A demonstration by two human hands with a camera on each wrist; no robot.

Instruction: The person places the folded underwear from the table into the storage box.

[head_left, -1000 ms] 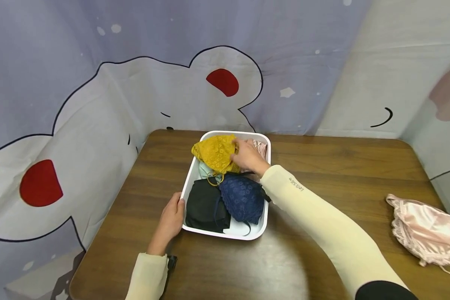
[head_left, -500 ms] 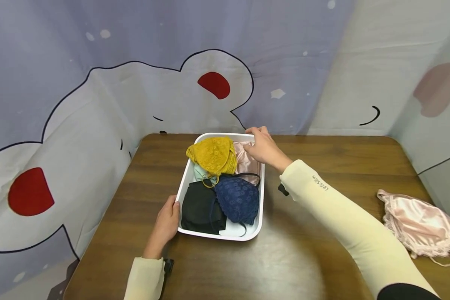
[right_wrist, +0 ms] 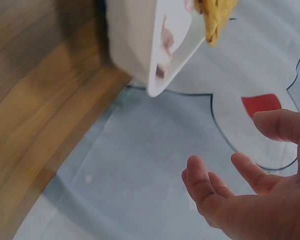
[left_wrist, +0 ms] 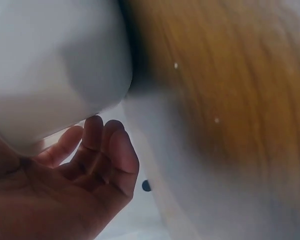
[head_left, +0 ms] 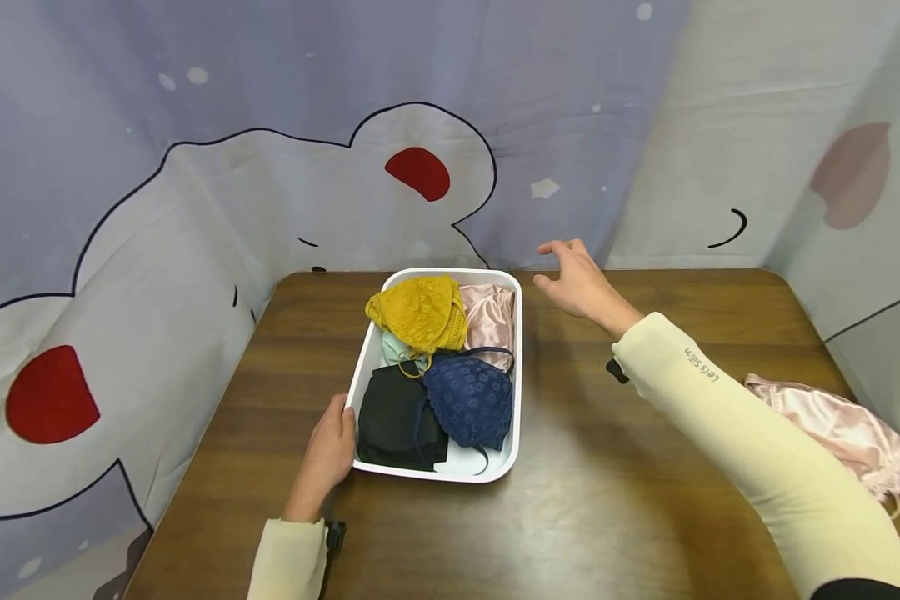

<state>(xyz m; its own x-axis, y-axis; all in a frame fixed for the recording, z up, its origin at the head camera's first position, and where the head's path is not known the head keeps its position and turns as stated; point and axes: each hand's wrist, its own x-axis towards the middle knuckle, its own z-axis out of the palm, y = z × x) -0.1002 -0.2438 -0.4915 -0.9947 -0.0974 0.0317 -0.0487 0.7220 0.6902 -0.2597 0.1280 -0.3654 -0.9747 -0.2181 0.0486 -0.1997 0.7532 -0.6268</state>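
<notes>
A white plastic bin [head_left: 515,400] stands on the wooden table with folded garments inside. In it a yellow lace bra [head_left: 420,312] lies at back left, beside pink satin fabric [head_left: 489,317]. A navy lace bra [head_left: 471,400] sits in front, next to a black folded garment [head_left: 401,421]; some mint-green cloth [head_left: 393,348] peeks out between. My left hand [head_left: 330,446] grips the bin's left side near the front corner, and its fingers [left_wrist: 92,132] curl at the wall. My right hand [head_left: 579,283] hovers right of the bin with fingers spread, holding nothing.
A pink satin garment with lace trim [head_left: 832,425] lies at the table's right side, partly hidden behind my right sleeve [head_left: 742,433]. A printed curtain [head_left: 555,125] hangs behind the table's [head_left: 570,517] back edge.
My right hand has let go of the yellow bra and moved right, out of the bin. Pink satin fabric now shows at the back right. The left hand stays on the bin.
</notes>
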